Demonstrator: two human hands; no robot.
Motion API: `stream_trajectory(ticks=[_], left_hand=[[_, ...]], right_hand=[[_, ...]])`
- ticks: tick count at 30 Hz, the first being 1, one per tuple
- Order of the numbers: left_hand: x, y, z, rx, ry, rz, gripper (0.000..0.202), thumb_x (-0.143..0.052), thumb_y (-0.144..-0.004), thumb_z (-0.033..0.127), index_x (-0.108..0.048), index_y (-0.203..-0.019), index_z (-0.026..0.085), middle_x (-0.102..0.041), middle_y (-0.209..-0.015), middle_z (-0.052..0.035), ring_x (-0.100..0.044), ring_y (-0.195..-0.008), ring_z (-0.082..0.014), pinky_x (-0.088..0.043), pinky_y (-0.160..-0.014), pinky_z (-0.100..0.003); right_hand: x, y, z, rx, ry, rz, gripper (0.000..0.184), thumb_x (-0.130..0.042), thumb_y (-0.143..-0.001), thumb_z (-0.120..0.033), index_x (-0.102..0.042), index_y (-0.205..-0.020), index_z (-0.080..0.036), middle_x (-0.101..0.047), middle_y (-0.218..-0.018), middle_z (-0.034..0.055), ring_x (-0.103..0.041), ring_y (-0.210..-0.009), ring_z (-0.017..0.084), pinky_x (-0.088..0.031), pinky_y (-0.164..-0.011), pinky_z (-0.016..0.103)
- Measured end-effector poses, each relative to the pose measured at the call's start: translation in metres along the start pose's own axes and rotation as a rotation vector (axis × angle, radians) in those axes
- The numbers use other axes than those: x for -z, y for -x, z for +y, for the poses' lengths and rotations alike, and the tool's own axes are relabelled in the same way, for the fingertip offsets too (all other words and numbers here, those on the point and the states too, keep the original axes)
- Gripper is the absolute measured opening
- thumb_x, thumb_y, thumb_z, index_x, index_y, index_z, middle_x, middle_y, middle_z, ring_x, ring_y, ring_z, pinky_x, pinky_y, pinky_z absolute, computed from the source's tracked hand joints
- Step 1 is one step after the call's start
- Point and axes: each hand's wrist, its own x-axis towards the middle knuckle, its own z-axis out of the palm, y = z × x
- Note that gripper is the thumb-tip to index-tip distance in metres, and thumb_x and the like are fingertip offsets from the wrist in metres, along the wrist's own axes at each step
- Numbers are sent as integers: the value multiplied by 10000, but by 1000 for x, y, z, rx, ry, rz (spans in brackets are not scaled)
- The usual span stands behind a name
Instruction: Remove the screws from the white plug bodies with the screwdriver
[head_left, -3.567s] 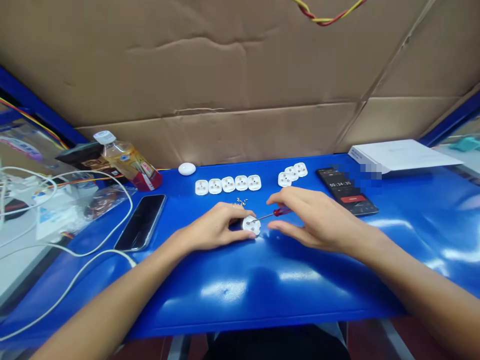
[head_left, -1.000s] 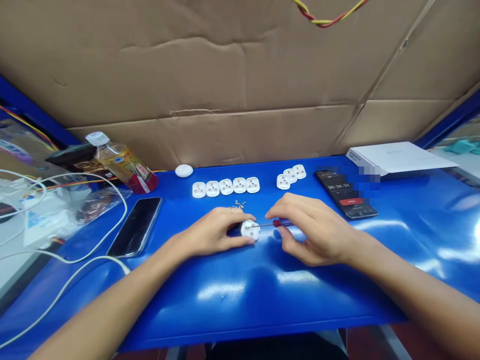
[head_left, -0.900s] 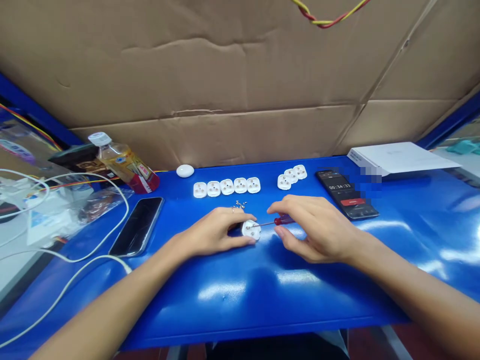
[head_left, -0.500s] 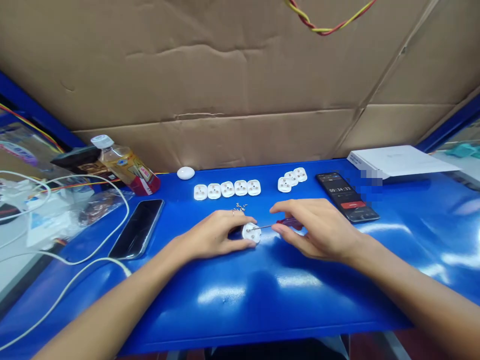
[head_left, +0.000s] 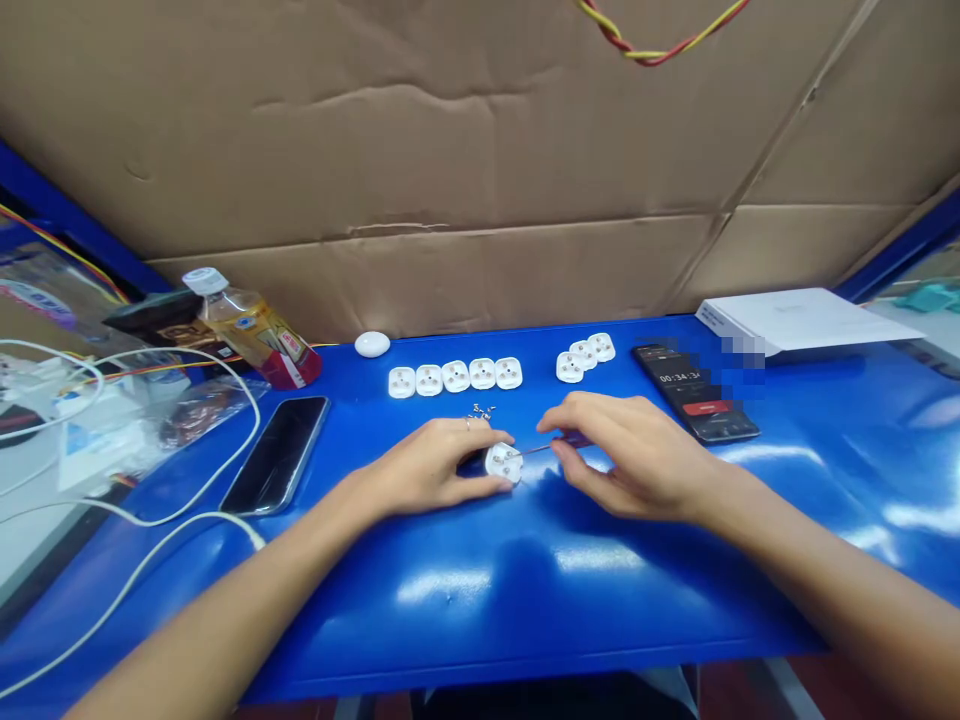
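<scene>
Head view, looking down on a glossy blue workbench [head_left: 480, 620]. Your left hand [head_left: 427, 465] lies at centre frame, closed around a round white plug body [head_left: 503, 462], with fingers over its top edge and thumb along its lower edge, pressing it to the bench. Your right hand [head_left: 630, 460], just to the right, is closed in a pinch on a red-handled screwdriver [head_left: 536, 450]; your fingers hide most of the handle. The thin shaft slants left, and its tip reaches the face of the plug body. Whether the tip sits in a screw head is too small to tell.

Step in hand: you steady the plug body with one hand while the other brings the screwdriver to its face.

Just above your left hand lies a small scatter of tiny screws [head_left: 481, 410]. Upper centre: a row of five white plug bases [head_left: 455, 376], with three more overlapping [head_left: 581, 358] to their right. Right of your right hand is a smartphone showing a timer [head_left: 694, 395]. Left of centre are a black smartphone [head_left: 276, 455], a plastic drink bottle [head_left: 255, 335] lying tilted, and a white cable [head_left: 251, 445]. Behind everything stands a corrugated cardboard backing [head_left: 450, 150].
</scene>
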Motion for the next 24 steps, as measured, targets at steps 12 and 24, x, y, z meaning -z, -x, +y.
stream_trajectory(ticks=[12,24], left_hand=[[1,-1,2,-7,17,-1,382,-681,-981,447,-686,-1283,214,-730,-1080,-71,-686,-956,-214,-510,-820,-277],[1,-1,2,-14,5,-3,363,-660,-996,449,-691,-1280,225,-711,-1105,-70,-679,-1000,-223,-511,-863,-291]], right_hand=[[-3,-2,-4,-1,-346,73,275,-526,-860,-45,-558,-1073,-217,-618,-953,41,-597,-801,164,-525,-674,298],[-5,-2,-8,10,-369,16,309,-522,-857,-42,-559,-1119,-203,-656,-974,55,-628,-814,165,-555,-688,300]])
